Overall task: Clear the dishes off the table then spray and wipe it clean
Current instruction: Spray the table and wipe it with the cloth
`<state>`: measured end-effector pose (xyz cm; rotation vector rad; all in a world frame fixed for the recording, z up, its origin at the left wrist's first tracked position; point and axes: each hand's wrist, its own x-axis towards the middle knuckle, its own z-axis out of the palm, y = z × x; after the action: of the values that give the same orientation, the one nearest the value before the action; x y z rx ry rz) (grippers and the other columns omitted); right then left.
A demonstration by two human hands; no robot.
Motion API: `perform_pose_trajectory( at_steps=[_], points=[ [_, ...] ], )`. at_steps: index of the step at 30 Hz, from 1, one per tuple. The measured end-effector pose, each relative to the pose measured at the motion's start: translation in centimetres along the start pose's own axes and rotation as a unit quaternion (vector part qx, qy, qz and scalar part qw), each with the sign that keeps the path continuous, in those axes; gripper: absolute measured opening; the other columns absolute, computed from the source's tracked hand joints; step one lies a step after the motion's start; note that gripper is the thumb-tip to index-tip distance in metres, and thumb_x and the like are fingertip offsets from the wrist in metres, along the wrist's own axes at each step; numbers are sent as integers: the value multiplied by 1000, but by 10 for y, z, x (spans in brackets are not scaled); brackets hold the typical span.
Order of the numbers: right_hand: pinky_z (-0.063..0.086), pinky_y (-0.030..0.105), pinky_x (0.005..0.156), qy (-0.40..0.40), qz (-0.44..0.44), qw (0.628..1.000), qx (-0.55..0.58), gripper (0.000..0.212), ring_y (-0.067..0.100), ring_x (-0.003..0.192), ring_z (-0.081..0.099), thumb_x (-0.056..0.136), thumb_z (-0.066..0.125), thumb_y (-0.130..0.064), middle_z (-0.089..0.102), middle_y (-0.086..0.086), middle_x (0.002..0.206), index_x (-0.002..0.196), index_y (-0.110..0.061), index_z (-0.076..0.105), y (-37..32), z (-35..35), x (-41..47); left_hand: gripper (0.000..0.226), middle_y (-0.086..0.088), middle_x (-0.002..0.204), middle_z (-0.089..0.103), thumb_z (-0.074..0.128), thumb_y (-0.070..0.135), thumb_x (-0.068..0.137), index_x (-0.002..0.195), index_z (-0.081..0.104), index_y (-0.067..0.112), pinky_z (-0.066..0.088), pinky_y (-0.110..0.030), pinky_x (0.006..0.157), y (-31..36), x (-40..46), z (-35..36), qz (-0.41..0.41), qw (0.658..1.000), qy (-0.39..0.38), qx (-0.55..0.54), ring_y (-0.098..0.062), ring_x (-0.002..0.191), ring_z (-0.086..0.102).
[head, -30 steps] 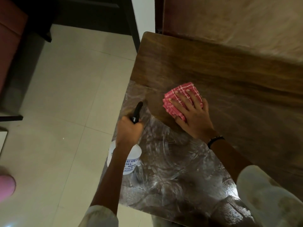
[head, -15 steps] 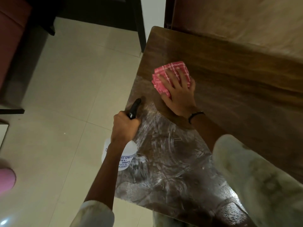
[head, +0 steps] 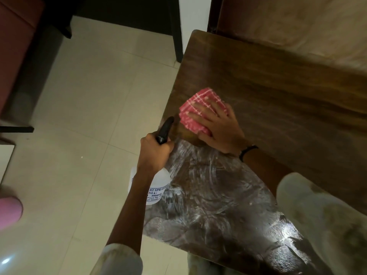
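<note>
The near end of the counter [head: 218, 205] carries a wet, swirled film of cleaner with a bright glare patch at the near corner; the far half is dry, bare wood, and no dishes are visible on it. The left hand [head: 154, 153] is closed in a fist around the neck of the spray bottle [head: 156, 187], held over the counter's left edge with its black nozzle [head: 165, 130] aimed away from the person. Beyond it, the right hand [head: 218, 126] lies flat, fingers spread, pressing the folded red checked cloth [head: 195, 110] onto the counter at the boundary between wet and dry surface. Compared with half a second ago, the cloth has returned from its farthest reach toward the wet zone, close to the nozzle. Judgement: the clearing step appears complete, and the wipe stroke is working back and forth across the boundary; the far half remains to be sprayed and wiped.
</note>
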<state>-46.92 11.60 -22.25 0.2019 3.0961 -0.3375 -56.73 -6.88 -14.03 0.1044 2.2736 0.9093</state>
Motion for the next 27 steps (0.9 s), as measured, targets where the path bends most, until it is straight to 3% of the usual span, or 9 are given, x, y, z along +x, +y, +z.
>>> perform_pose_trajectory(
  at_steps=[6,8,12,16,19,23,25,27],
  points=[
    [18,63,107,14,133,991,11,57,32,141,27,88,38,-48,37,3,152,142,-30,41,-29,4,54,4,-7,51,46,59,-2,71,70,62,-4,26,-16,35,1,-2,1,14,1000,-6,-2,-11,35,34],
    [16,63,108,20,113,993,24,58,33,141,28,85,39,-42,39,4,150,141,-28,44,-48,7,62,9,-7,50,43,59,-1,72,63,58,0,25,-18,36,3,-2,1,17,1000,0,-3,-19,42,33],
    [12,55,112,35,-8,999,36,47,31,139,31,84,42,-40,44,3,147,125,-26,60,-64,11,31,13,-4,47,45,59,-1,71,59,57,4,29,-23,40,6,-4,0,16,1000,-2,-14,-16,39,35],
    [12,55,113,22,-37,999,23,52,27,143,23,91,40,-48,36,-1,152,141,-32,41,-30,6,-13,4,-9,53,49,60,1,72,69,61,-2,32,-28,45,1,-4,1,18,1000,4,-13,-22,44,38],
    [16,60,109,25,66,997,20,57,30,143,20,91,35,-50,30,1,155,145,-33,33,2,0,-16,4,-8,56,53,60,2,71,71,64,3,34,-20,41,2,-5,3,31,999,-1,19,-15,41,42],
    [13,64,108,21,184,982,40,61,33,144,20,88,30,-51,31,1,155,145,-30,36,-13,0,17,9,-9,60,55,60,1,72,79,64,0,38,-22,41,5,-6,12,45,996,-26,71,-20,44,48],
    [12,64,108,13,160,986,45,60,33,144,19,89,31,-50,30,1,155,145,-31,37,-22,2,16,9,-9,60,56,61,6,75,82,64,4,42,-26,47,4,-10,21,58,994,-33,89,-25,48,52],
    [16,62,108,9,76,996,37,58,32,143,23,89,37,-50,33,0,154,143,-32,39,-15,3,-8,20,-13,65,60,63,22,74,89,67,9,47,-34,58,4,-18,30,74,989,-38,126,-32,59,58]
  ],
)
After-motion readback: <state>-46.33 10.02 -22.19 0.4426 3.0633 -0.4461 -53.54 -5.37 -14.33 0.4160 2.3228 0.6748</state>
